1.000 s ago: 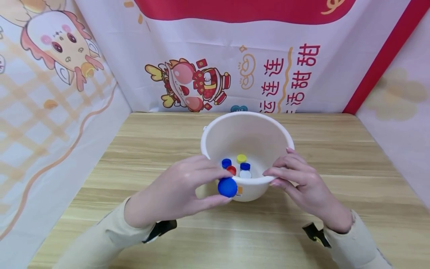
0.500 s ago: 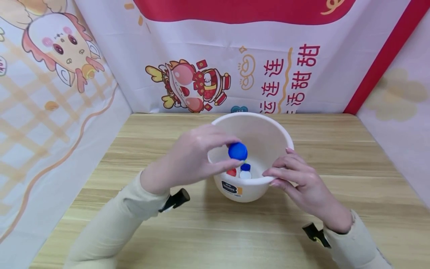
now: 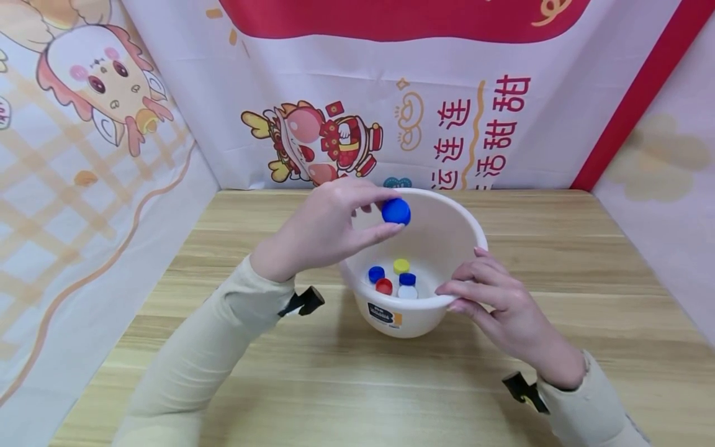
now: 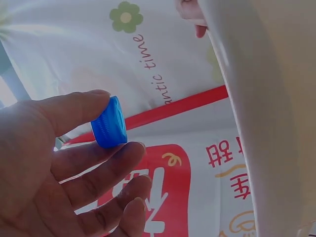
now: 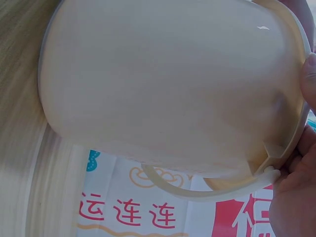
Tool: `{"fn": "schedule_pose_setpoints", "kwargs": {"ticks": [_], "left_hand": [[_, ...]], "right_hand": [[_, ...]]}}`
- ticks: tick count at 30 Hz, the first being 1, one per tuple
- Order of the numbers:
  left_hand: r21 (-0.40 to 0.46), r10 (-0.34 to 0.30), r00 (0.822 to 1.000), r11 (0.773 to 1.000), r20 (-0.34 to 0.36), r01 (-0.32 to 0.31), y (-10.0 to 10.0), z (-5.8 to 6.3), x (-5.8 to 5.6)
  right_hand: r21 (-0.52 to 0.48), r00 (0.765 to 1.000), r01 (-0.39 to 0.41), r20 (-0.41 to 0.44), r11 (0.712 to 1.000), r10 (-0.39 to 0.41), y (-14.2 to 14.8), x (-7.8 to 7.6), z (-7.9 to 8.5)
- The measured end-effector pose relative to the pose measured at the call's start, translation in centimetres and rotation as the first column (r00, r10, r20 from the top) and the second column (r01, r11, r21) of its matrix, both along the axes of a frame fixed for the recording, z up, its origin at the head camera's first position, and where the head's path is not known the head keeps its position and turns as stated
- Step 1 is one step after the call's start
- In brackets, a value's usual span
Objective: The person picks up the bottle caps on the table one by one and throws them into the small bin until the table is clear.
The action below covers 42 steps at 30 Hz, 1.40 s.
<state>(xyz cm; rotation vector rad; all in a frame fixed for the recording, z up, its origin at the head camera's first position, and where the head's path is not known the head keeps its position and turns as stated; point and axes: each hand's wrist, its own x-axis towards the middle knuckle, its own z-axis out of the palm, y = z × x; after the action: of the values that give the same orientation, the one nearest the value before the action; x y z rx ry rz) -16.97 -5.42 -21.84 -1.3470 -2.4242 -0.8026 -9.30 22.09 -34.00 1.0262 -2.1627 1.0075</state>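
Observation:
A blue bottle cap (image 3: 396, 212) is pinched between the thumb and fingers of my left hand (image 3: 329, 226), above the far part of the white bucket (image 3: 447, 223). The left wrist view shows the ridged side of the blue cap (image 4: 109, 123). My right hand (image 3: 497, 307) grips the bucket's rim at the near right. On the bucket's floor lie a yellow cap (image 3: 401, 266), another blue cap (image 3: 377, 274), a red cap (image 3: 383, 286) and a small white bottle (image 3: 408, 290) with a blue lid.
The bucket stands on a wood-grain table (image 3: 346, 385) and carries a dark label (image 3: 381, 313). Its white handle (image 5: 197, 195) hangs down on the side seen in the right wrist view. A printed curtain (image 3: 357, 74) rises behind the table.
My left hand has carried the blue cap from in front of the bucket's near rim up and away over the opening. My right hand has stayed on the rim.

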Motion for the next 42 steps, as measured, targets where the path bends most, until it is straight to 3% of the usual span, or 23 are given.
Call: {"fn": "schedule_pose_setpoints", "kwargs": {"ticks": [11, 16, 27, 33, 42], "left_hand": [[-0.073, 0.05, 0.995, 0.996, 0.082, -0.044, 0.1, -0.5, -1.1], [-0.093, 0.06, 0.997, 0.994, 0.056, -0.054, -0.1, -0.7, -1.3], [-0.054, 0.089, 0.994, 0.995, 0.065, -0.086, -0.9, -0.9, -1.2], [-0.031, 0.132, 0.988, 0.991, 0.079, -0.13, -2.7, -1.6, -1.2], [-0.059, 0.27, 0.957, 0.963, 0.108, -0.264, -7.0, -3.6, -1.3]], "right_hand": [[-0.007, 1.0, 0.001, -0.019, 1.0, -0.001, -0.1, 0.0, -0.2], [-0.009, 1.0, 0.0, -0.015, 1.0, 0.0, -0.2, -0.1, -0.2], [-0.014, 1.0, -0.008, -0.029, 1.0, 0.008, -0.3, -0.3, -0.1], [-0.005, 0.998, -0.024, -0.055, 1.0, 0.023, -0.4, -0.4, 0.1], [0.01, 0.999, -0.001, -0.05, 1.0, 0.002, 1.0, -0.3, 1.7]]}}
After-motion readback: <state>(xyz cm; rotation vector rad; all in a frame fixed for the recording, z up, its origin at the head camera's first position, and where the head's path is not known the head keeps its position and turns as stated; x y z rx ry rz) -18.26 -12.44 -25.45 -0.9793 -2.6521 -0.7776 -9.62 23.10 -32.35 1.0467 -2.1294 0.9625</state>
